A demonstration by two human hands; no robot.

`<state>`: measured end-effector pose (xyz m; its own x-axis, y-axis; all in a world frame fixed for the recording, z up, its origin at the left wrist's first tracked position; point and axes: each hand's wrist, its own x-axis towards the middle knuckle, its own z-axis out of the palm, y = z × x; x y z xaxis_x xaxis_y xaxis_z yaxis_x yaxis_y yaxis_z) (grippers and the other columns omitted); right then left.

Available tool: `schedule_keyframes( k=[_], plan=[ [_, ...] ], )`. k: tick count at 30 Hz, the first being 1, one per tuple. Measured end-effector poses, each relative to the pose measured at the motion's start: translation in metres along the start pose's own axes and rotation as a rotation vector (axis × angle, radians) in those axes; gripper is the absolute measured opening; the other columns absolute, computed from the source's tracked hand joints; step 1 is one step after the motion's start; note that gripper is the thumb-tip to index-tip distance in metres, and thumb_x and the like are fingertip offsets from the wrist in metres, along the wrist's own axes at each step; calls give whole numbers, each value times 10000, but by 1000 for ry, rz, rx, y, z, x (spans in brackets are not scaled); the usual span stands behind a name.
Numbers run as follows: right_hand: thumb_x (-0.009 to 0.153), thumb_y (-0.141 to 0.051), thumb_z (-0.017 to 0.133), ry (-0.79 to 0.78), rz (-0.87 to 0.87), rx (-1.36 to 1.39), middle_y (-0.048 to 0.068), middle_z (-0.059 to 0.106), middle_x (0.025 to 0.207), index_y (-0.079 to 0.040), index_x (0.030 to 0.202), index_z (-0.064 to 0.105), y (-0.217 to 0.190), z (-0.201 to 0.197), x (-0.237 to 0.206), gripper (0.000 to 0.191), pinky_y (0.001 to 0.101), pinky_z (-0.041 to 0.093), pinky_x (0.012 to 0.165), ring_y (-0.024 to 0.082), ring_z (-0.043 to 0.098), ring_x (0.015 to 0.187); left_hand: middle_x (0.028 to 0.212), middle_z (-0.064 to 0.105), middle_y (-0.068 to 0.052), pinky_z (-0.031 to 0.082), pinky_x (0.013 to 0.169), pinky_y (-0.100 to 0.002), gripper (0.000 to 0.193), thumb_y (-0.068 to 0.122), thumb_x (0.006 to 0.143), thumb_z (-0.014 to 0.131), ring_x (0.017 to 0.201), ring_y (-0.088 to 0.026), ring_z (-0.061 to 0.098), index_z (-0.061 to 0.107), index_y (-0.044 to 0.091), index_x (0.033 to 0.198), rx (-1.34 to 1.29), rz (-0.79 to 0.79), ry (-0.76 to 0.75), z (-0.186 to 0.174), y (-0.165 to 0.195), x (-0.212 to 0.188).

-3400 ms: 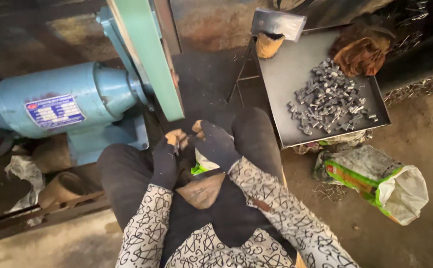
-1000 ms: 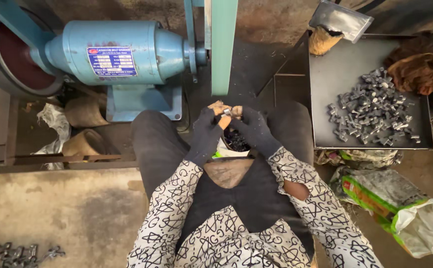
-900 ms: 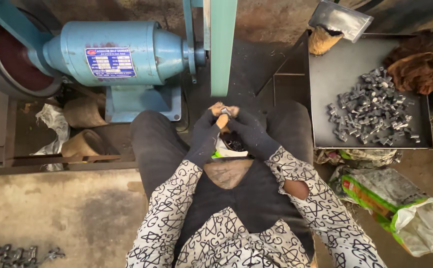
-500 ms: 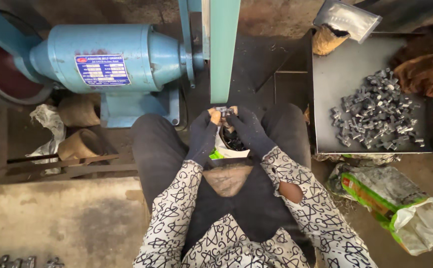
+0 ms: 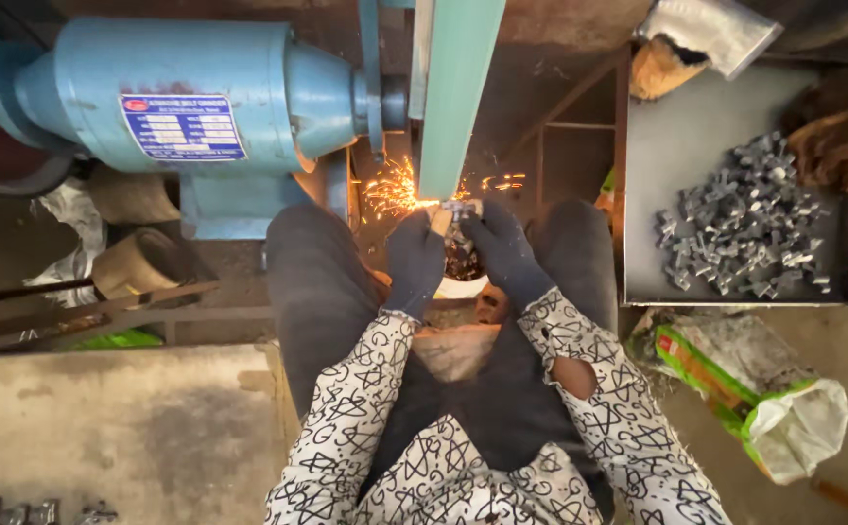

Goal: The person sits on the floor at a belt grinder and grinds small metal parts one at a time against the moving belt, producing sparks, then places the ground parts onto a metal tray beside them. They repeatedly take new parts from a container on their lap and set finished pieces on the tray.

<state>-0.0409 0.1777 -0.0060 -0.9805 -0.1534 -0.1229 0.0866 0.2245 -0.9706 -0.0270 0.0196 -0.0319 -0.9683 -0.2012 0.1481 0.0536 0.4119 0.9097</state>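
Sparks fly as my gloved left hand (image 5: 416,261) and right hand (image 5: 501,251) together pinch a small metal piece (image 5: 460,208) against the lower end of the green grinding belt (image 5: 455,97), boxed in between the blue motor (image 5: 200,107) and the tray's (image 5: 657,175) left edge. The piece's long axis looks crosswise to the belt, though I cannot tell for certain. Grey metal parts (image 5: 743,219) crowd the tray's near right corner.

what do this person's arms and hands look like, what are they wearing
Both hands, left hand and right hand, wear dark, worn work gloves. The sleeves are white with a black scribbled star and triangle pattern; the right sleeve has a torn hole near the elbow.
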Motion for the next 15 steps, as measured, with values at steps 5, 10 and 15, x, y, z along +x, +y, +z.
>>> schedule_keyframes(
  k=[5,10,15],
  plan=[
    [1026,-140,635,61,29,-78,98,729,926,-16,1140,704,-26,-2,-18,182,321,540,763,157,666,840,831,722,-83,543,685,-314,263,185,955,632,729,-146,680,711,12,1136,-231,-154,-211,-25,24,-4],
    [929,-47,694,146,-351,-357,120,726,1059,-37,1162,709,-48,-10,-39,234,346,562,833,208,704,984,1031,744,-49,552,800,-279,298,172,1015,671,914,-114,690,689,-26,1237,-532,-111,-306,-39,33,-18],
    [906,-18,676,77,-497,-290,107,710,1117,-20,1200,662,-50,-7,-43,295,349,547,897,200,673,1058,976,751,-69,486,682,-281,267,174,1017,660,810,-144,686,715,-22,1190,-643,-556,-295,-38,21,-26]
  ],
)
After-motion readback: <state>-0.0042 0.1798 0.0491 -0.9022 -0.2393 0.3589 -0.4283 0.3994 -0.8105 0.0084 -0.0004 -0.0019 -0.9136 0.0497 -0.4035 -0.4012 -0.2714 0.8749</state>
